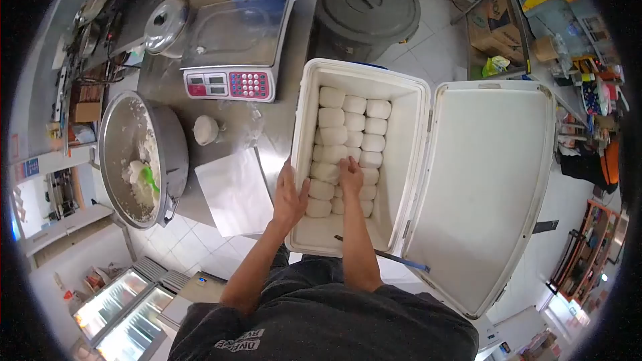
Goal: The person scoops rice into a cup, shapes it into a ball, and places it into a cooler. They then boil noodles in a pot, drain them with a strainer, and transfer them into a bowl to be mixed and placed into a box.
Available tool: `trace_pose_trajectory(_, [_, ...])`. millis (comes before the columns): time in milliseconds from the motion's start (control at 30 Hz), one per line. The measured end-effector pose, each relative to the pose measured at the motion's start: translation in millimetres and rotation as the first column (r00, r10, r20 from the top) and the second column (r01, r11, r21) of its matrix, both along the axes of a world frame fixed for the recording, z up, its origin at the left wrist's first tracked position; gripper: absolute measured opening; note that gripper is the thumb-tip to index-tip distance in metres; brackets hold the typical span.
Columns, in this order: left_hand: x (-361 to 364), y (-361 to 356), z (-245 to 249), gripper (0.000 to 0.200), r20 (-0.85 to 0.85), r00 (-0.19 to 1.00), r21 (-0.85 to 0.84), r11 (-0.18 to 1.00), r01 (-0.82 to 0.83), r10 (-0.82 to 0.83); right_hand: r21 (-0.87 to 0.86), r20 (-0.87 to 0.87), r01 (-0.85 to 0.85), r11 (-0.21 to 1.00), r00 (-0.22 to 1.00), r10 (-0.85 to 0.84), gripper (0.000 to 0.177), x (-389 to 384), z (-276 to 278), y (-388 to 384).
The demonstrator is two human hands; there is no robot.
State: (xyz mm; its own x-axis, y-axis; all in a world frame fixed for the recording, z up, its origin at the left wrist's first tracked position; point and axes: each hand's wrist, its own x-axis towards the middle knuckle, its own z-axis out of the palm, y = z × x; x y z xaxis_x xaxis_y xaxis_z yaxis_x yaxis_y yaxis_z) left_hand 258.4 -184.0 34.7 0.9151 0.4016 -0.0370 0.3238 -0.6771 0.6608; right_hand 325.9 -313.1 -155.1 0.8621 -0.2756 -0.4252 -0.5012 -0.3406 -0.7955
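Note:
A white cooler box (418, 160) stands open in front of me, holding rows of rounded white packets (332, 117). My right hand (351, 177) reaches inside with its fingers curled together against a packet near the middle of the rows; the fingertips are partly hidden. At the cooler's left rim is my left hand (289, 200), its thumb apart and fingers stretched out along the wall, with nothing held. Just left of it, a stack of white sheets (234, 190) lies at the table's edge.
Left on the metal table are a large pot (177, 154) of what looks like rice with a green paddle (148, 177), a small white cup (206, 130), and a scale (234, 37). The cooler lid (481, 187) hangs open rightward. A lidded grey bin (368, 3) stands behind.

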Motion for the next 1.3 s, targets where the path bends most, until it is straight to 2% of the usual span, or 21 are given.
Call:
trace_pose_trajectory(33, [-0.4,0.6,-2.0,0.064,0.001,1.0,0.005,1.0,-0.01,0.01,0.005,0.001,-0.01,1.0,1.0,0.01,0.045,4.2,12.6,5.1])
trace_pose_trajectory(100, [-1.9,-1.0,-4.6,0.065,-0.004,1.0,-0.089,0.996,-0.031,0.031,-0.017,-0.149,-0.314,0.949,0.94,0.308,0.051,16.4,37.6,13.8])
trace_pose_trajectory(133, [-1.6,-1.1,-5.1,0.064,-0.036,0.998,-0.064,0.997,-0.045,0.043,-0.017,-0.143,-0.317,0.948,0.94,0.311,0.051,16.3,49.4,22.3])
trace_pose_trajectory(200, [-2.0,0.9,-6.9,0.063,-0.02,0.999,-0.041,0.999,-0.031,0.03,-0.261,-0.053,-0.326,0.909,0.945,0.323,0.049,7.7,65.1,39.1])
trace_pose_trajectory(233, [-4.2,1.3,-7.2,0.063,-0.011,1.0,-0.014,1.0,-0.012,0.011,-0.262,-0.056,-0.327,0.908,0.944,0.324,0.049,7.2,62.2,31.1])
trace_pose_trajectory(300, [-4.9,1.1,-7.9,0.063,0.01,1.0,-0.006,1.0,-0.005,0.005,0.061,-0.052,-0.396,0.916,0.916,0.399,0.047,18.0,49.8,9.9])
trace_pose_trajectory(333, [-3.4,0.5,-8.2,0.063,0.028,1.0,0.0,1.0,-0.004,0.004,0.059,-0.049,-0.395,0.917,0.916,0.398,0.047,23.2,36.9,6.7])
trace_pose_trajectory(400, [-4.4,-0.1,-5.9,0.063,0.03,1.0,-0.015,1.0,-0.004,0.005,0.28,0.094,-0.191,0.941,0.981,0.171,0.051,33.9,14.1,6.0])
trace_pose_trajectory(433, [-2.6,0.2,-3.8,0.063,0.037,0.999,-0.025,1.0,-0.006,0.007,0.28,0.096,-0.192,0.94,0.981,0.172,0.051,45.6,18.7,13.5])
trace_pose_trajectory(500, [-2.8,-2.1,2.2,0.063,0.017,1.0,-0.05,0.999,-0.014,0.015,0.509,0.193,-0.019,0.86,0.977,-0.092,0.059,58.7,27.0,32.5])
trace_pose_trajectory(533, [0.3,0.5,2.6,0.063,0.006,1.0,-0.07,0.997,-0.021,0.021,0.517,0.193,-0.018,0.856,0.976,-0.096,0.059,56.6,14.3,44.6])
trace_pose_trajectory(567, [1.5,3.1,0.8,0.063,0.002,1.0,-0.061,0.998,-0.017,0.017,0.257,0.295,-0.21,0.943,0.946,0.131,0.06,50.3,2.4,58.8])
trace_pose_trajectory(600, [1.0,2.3,-1.1,0.064,0.008,1.0,-0.043,0.999,-0.013,0.013,-0.036,0.323,-0.382,0.923,0.87,0.372,0.061,46.1,4.9,66.1])
trace_pose_trajectory(733, [0.4,1.7,-0.6,0.065,0.0,1.0,-0.053,0.999,0.006,-0.006,-0.082,0.315,-0.446,0.891,0.837,0.448,0.064,46.3,12.3,47.7])
trace_pose_trajectory(800, [3.3,2.4,3.4,0.065,-0.019,1.0,-0.084,0.996,0.009,-0.011,0.217,0.327,-0.605,0.766,0.784,0.527,0.064,51.9,5.7,20.5])
trace_pose_trajectory(833, [2.4,2.7,4.6,0.065,-0.045,0.999,-0.117,0.993,0.006,-0.011,0.22,0.326,-0.605,0.765,0.785,0.527,0.064,47.5,19.2,17.3])
trace_pose_trajectory(900, [0.5,1.5,5.3,0.065,-0.05,0.999,-0.107,0.994,0.003,-0.008,0.417,0.235,-0.395,0.819,0.917,0.323,0.066,32.3,47.3,4.6])
trace_pose_trajectory(933, [2.7,1.1,4.6,0.065,-0.04,0.999,-0.094,0.996,0.004,-0.007,0.415,0.235,-0.396,0.819,0.916,0.324,0.066,22.6,38.3,10.5])
trace_pose_trajectory(1000, [-0.5,-1.2,1.4,0.065,-0.051,0.999,-0.078,0.997,0.003,-0.007,-0.007,0.261,-0.534,0.845,0.815,0.517,0.067,2.2,29.8,36.0])
trace_pose_trajectory(1200, [-2.2,2.0,-7.8,0.066,-0.018,1.0,-0.077,0.997,0.016,-0.017,0.122,0.324,-0.542,0.831,0.813,0.483,0.069,7.5,27.2,37.8])
trace_pose_trajectory(1300, [0.0,2.3,-1.9,0.068,0.001,1.0,-0.106,0.994,0.016,-0.016,0.111,0.336,-0.529,0.842,0.817,0.469,0.068,7.8,20.4,36.2])
